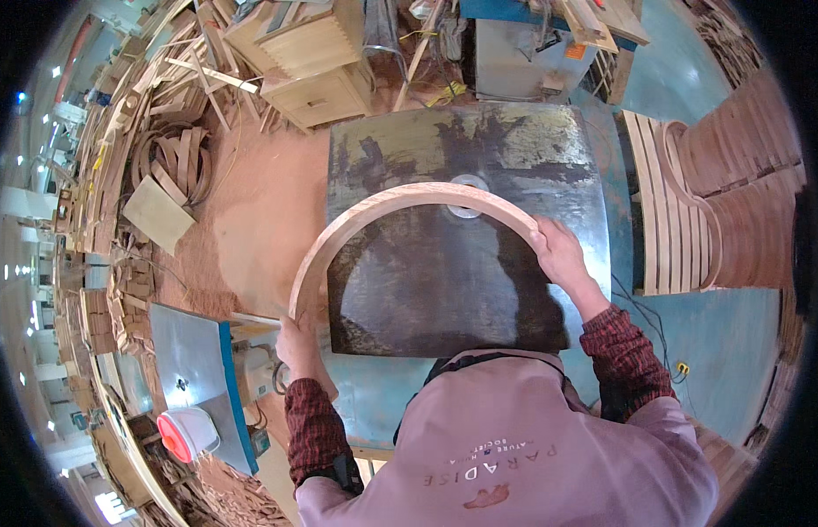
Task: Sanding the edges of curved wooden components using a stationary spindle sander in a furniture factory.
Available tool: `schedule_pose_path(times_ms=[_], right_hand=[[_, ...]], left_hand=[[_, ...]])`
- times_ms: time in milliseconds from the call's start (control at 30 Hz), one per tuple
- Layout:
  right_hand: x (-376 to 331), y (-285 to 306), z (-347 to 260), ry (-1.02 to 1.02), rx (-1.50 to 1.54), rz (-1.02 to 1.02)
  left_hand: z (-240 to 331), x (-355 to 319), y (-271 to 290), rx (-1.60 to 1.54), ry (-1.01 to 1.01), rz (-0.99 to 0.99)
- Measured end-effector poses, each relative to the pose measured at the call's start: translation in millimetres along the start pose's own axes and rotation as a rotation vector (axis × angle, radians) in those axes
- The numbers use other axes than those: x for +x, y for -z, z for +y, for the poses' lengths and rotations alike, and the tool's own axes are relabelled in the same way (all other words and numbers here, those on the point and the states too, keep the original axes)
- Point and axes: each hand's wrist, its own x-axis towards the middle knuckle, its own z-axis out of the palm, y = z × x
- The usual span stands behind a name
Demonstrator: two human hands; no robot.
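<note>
A curved wooden piece (396, 195), bent in a wide arch, spans between my hands over the dark metal machine table (427, 307). My left hand (299, 347) is closed round its left end, off the table's left edge. Round the right end, above the table's right part, my right hand (563, 255) is closed as well. The arch's outer side faces away from me. Its far middle part passes beside a round metal disc (468, 211) set in the table top and covers some of it.
Stacked curved wooden parts (734, 167) stand at the right. A blue-edged machine table (194, 369) with a white bucket (188, 433) is at the lower left. Wooden drawer boxes (317, 92) and scrap wood lie beyond the sawdust-covered floor (260, 220). Cables (651, 329) run along the right floor.
</note>
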Motion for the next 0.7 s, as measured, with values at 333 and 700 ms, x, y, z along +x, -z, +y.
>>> schedule_pose_path(times_ms=[333,700], right_hand=[[73.5,-47.4,-63.2,0.243,-0.218,0.047],[181.4,-95.7,-143.2,0.423,-0.202,0.023]], left_hand=[[-60.3,23.8,-15.7,0.033,0.094,0.111],[-80.2,92.0,-10.9,-0.079,0.249,0.18]])
